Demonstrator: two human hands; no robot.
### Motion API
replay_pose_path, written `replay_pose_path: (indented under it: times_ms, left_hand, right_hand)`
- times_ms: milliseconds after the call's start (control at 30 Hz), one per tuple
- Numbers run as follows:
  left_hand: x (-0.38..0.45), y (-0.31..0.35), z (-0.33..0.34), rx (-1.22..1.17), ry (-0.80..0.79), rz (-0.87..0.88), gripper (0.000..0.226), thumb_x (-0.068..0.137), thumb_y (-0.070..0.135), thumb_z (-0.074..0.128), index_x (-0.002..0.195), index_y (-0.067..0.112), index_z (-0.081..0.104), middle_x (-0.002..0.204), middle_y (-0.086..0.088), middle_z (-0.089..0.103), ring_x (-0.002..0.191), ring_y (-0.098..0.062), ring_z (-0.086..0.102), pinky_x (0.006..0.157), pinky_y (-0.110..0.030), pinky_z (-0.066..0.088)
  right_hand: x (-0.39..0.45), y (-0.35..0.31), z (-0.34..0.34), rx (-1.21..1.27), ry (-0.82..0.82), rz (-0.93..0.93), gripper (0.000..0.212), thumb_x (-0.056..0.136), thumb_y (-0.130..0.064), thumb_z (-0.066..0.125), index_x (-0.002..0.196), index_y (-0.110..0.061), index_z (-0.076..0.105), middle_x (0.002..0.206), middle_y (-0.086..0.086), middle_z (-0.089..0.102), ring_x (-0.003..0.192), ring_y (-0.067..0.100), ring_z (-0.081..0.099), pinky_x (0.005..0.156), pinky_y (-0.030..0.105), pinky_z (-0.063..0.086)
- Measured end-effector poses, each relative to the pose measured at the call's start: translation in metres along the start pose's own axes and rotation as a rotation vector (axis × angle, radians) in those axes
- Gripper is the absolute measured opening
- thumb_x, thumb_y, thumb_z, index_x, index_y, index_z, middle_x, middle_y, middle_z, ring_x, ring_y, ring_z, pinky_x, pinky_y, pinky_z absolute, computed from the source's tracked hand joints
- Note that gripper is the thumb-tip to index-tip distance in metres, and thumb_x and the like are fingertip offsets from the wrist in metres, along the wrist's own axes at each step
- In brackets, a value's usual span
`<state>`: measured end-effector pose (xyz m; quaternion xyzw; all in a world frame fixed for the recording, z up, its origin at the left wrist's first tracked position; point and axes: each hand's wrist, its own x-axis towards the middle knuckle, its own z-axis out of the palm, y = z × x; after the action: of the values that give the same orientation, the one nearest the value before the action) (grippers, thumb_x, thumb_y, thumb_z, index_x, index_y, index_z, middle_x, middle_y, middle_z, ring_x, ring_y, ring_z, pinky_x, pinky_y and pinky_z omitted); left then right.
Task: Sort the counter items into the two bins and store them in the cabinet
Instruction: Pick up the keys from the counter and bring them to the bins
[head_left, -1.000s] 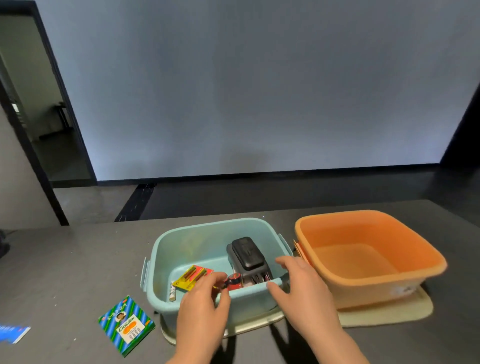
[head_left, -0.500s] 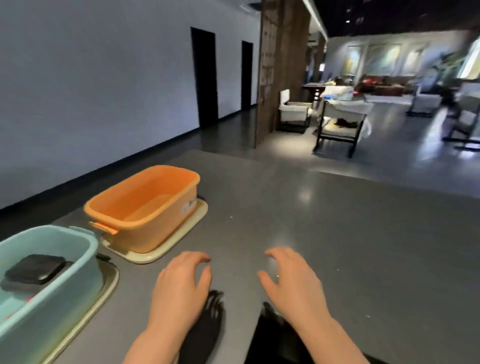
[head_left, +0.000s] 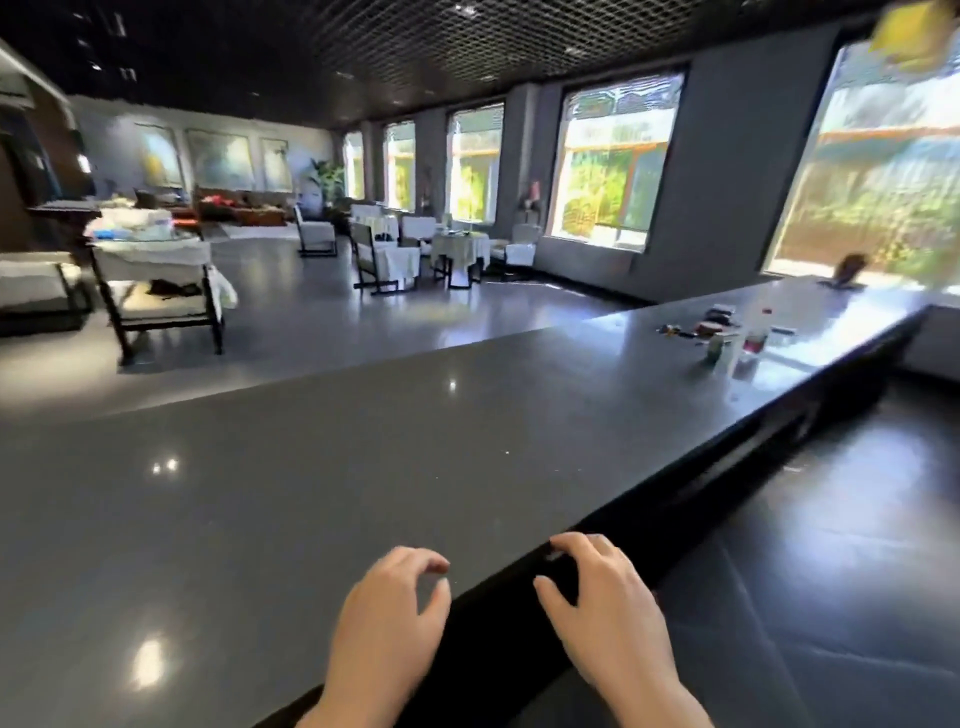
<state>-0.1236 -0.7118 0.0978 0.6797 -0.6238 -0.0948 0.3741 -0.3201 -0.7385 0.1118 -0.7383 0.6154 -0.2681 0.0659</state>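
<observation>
the left hand (head_left: 387, 618) hangs over the dark counter (head_left: 311, 467) at 6 o'clock, fingers loosely curled, holding nothing. the right hand (head_left: 602, 608) is just beside it, past the counter edge, fingers also loosely curled and empty. a group of small items (head_left: 727, 332) lies on the counter far away at 2 o'clock, too blurred to read any label or writing.

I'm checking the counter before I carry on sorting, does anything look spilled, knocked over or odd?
Nothing stands out. A cluster of small items sits at the far right end of the counter, too small and blurred to tell if any has tipped. No spill shows. Both hands, left and right, hold nothing.
</observation>
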Motion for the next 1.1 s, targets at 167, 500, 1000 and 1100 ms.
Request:
replay_pose_path:
  times_ms: [167, 500, 1000, 1100]
  left_hand:
    - [0.064, 0.118, 0.123, -0.14, -0.126, 0.121, 0.012, 0.085, 0.028, 0.06, 0.095, 0.034, 0.065, 0.096, 0.02, 0.06, 0.095, -0.001, 0.058, 0.082, -0.018, 0.043]
    - [0.144, 0.257, 0.274, -0.219, -0.273, 0.279, 0.012, 0.085, 0.031, 0.061, 0.096, 0.034, 0.065, 0.095, 0.02, 0.062, 0.089, 0.001, 0.057, 0.075, -0.017, 0.043]
    - [0.372, 0.341, 0.465, -0.19, -0.344, 0.381, 0.012, 0.087, 0.032, 0.059, 0.097, 0.033, 0.066, 0.098, 0.019, 0.061, 0.093, 0.0, 0.057, 0.081, -0.021, 0.048]
    - [0.406, 0.366, 0.501, -0.118, -0.399, 0.406, 0.016, 0.088, 0.034, 0.056, 0.102, 0.034, 0.064, 0.104, 0.018, 0.059, 0.1, -0.002, 0.056, 0.086, -0.022, 0.045]
  right_hand:
    - [0.035, 0.133, -0.065, -0.105, 0.082, 0.177, 0.042, 0.089, -0.046, 0.054, 0.129, -0.035, 0.048, 0.125, -0.02, 0.049, 0.119, 0.003, 0.045, 0.084, 0.02, 0.043]
    - [0.097, 0.296, -0.138, -0.16, 0.211, 0.383, 0.04, 0.087, -0.046, 0.056, 0.126, -0.035, 0.052, 0.123, -0.018, 0.052, 0.117, 0.004, 0.048, 0.088, 0.024, 0.044]
    - [0.308, 0.47, -0.131, -0.165, 0.167, 0.556, 0.04, 0.089, -0.047, 0.053, 0.127, -0.036, 0.047, 0.125, -0.017, 0.049, 0.118, 0.005, 0.046, 0.089, 0.025, 0.046]
    - [0.34, 0.509, -0.134, -0.157, 0.148, 0.598, 0.041, 0.089, -0.048, 0.053, 0.128, -0.036, 0.046, 0.125, -0.017, 0.048, 0.118, 0.005, 0.046, 0.089, 0.025, 0.046]
